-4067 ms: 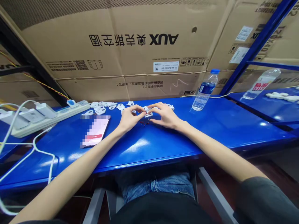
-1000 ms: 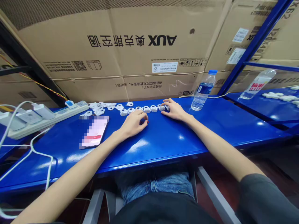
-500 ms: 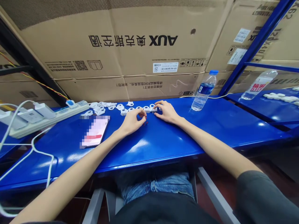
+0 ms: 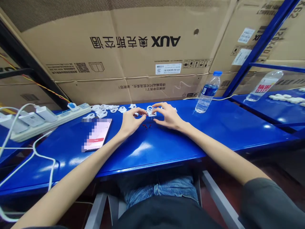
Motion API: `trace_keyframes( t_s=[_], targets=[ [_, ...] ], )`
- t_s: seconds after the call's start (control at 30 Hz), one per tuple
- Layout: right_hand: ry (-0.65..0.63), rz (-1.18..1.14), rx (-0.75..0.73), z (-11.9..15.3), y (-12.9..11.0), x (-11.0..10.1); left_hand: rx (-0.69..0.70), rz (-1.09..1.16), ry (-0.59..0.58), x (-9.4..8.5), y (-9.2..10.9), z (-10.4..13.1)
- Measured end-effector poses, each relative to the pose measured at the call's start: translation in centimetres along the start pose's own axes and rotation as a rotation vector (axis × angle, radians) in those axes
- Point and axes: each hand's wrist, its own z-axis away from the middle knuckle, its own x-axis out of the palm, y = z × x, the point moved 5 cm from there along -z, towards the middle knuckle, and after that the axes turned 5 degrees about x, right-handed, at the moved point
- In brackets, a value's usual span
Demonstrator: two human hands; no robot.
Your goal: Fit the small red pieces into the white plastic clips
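My right hand (image 4: 168,116) grips a small white plastic part with a ring on top (image 4: 150,111) between thumb and fingers; thin pins or prongs stick out below it. Close to its left side is my left hand (image 4: 131,121), thumb and index finger pinched together. Whatever is in that pinch is too small to make out. Tiny red and dark pieces (image 4: 146,126) lie on the blue table just below the two hands. More white ringed parts (image 4: 122,109) sit behind and left of my left hand, some partly hidden by it.
A phone (image 4: 98,135) lies on the blue table (image 4: 162,149) at the left, before a white power strip (image 4: 64,119) with chargers and cables. A water bottle (image 4: 207,93) stands to the right. Another bottle (image 4: 264,86) and white pieces (image 4: 286,99) are farther right. Cardboard boxes (image 4: 143,19) rise behind.
My right hand has moved slightly left with a white part now in its grip, out of the row. My left hand has shifted slightly left, uncovering the red pieces.
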Motion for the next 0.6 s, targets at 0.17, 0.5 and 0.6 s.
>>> trace_keyframes(
  t_s=[0.17, 0.5, 0.6],
  targets=[
    [-0.004, -0.016, -0.068, 0.1, -1.3, 0.0, 0.011, 0.02, 0.037, -0.2, 0.3, 0.0],
    [-0.03, -0.035, -0.067, 0.2, -1.4, 0.0, 0.035, -0.006, 0.03, -0.2, 0.4, 0.1],
    [-0.037, -0.03, -0.078, 0.2, -1.5, 0.0, 0.051, -0.012, 0.013, -0.1, 0.6, 0.1]
  ],
)
